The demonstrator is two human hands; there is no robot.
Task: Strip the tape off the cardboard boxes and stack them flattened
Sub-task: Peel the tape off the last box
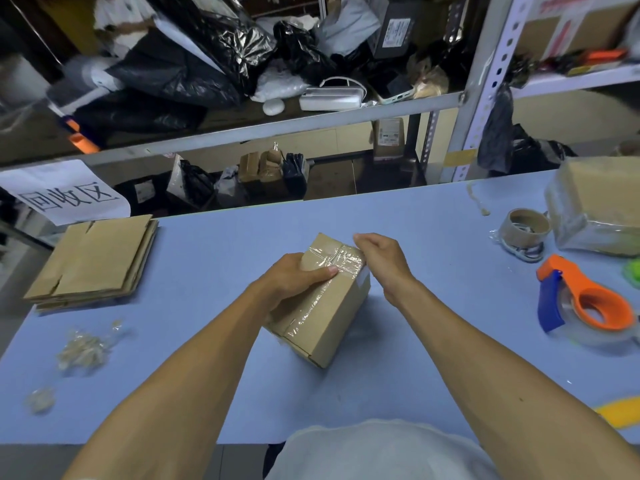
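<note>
Tape-strip step: taped box [323, 303] sits mid-table [433, 220], left hand [294, 277] gripping its top, right hand [379, 256] curled at the far corner, prob. picking a tape edge; next needs a clean peel w/ box steady.

Orange tape dispenser [588, 306] (blue handle), spent tape roll [528, 226], blue table [214, 323]

Both forearms reach forward — left hand [292, 276] gripping with thumb extended, right hand [379, 252] loosely curled.
</note>
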